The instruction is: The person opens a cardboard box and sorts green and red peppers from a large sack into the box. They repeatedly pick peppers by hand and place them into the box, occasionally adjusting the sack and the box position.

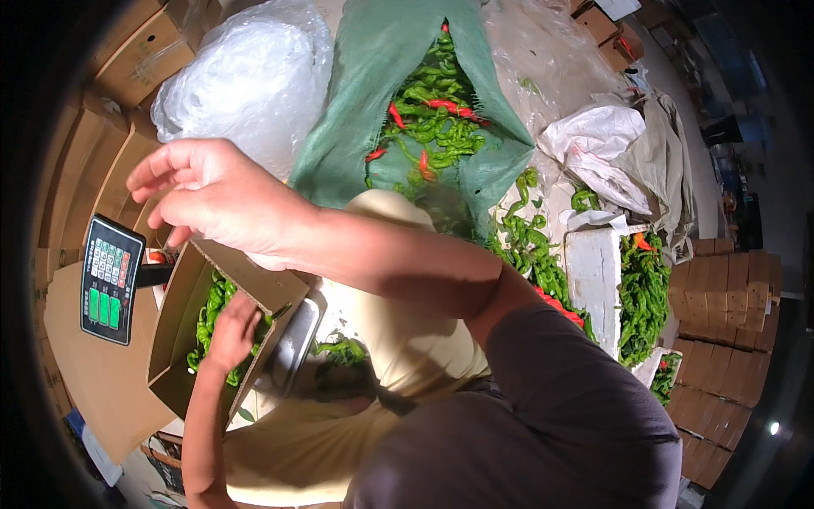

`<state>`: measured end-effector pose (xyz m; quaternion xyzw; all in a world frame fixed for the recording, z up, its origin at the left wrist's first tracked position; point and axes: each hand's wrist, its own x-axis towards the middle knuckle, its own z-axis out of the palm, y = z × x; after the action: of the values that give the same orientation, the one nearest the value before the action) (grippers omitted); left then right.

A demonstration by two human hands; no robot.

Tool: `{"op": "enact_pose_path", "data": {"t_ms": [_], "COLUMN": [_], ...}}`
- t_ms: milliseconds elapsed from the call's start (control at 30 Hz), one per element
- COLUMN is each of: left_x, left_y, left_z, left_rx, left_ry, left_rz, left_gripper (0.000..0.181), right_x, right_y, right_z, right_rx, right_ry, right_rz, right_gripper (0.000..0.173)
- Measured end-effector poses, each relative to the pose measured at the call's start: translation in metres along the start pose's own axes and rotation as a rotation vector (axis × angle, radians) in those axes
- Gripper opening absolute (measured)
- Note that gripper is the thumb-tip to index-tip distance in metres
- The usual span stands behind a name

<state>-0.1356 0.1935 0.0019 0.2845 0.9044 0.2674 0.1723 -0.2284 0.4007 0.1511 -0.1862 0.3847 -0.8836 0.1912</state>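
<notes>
My left hand (pixel 235 331) reaches down into an open cardboard box (pixel 168 312) and touches the green peppers (pixel 210 312) inside. Its fingertips are partly hidden, so I cannot tell whether they grip a pepper. My right hand (pixel 206 191) is raised above the far end of the box, fingers apart and loosely curled, with nothing visible in it. Under the box shows the edge of a metal scale pan (pixel 305 331). A scale display (pixel 111 280) with a keypad and lit green panels stands just left of the box.
Ahead, a slit green woven sack (pixel 356 83) holds green and red peppers (pixel 439 127). Loose peppers (pixel 528 248) lie at the right beside a white foam box (pixel 591 286) of peppers. Clear plastic (pixel 254 70) is bunched at upper left. Cardboard boxes (pixel 718 356) are stacked at far right.
</notes>
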Motion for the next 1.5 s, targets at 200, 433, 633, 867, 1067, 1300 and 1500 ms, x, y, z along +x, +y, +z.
{"op": "enact_pose_path", "data": {"t_ms": [200,433,633,867,1067,1300,1500], "left_x": [-0.015,-0.023,-0.039,-0.051,-0.037,-0.026,-0.027], "left_y": [-0.013,0.033,0.079,0.098,0.099,0.104,0.108], "left_z": [-0.008,-0.027,-0.029,-0.010,-0.010,-0.015,-0.020], "left_rx": [0.035,-0.340,-0.211,-0.191,-0.206,-0.186,-0.153], "left_ry": [-0.083,0.594,0.834,0.847,0.846,0.788,0.812], "left_rz": [-0.104,-0.329,-0.415,-0.419,-0.391,-0.358,-0.282], "left_gripper": [0.028,0.039,0.035,0.036,0.037,0.040,0.039], "right_x": [-0.024,-0.105,-0.112,-0.048,-0.028,-0.011,-0.075], "right_y": [-0.020,0.083,0.082,0.060,0.052,0.041,0.044], "right_z": [-0.052,-0.305,-0.440,-0.424,-0.432,-0.411,-0.397], "right_rx": [-0.084,-0.144,-1.232,-1.611,-1.933,-2.038,-1.961], "right_ry": [0.161,0.938,1.055,0.891,0.795,0.607,0.587], "right_rz": [-0.239,0.146,0.018,0.223,0.198,0.362,0.222], "right_gripper": [0.031,0.037,0.047,0.066,0.087,0.057,0.039]}}
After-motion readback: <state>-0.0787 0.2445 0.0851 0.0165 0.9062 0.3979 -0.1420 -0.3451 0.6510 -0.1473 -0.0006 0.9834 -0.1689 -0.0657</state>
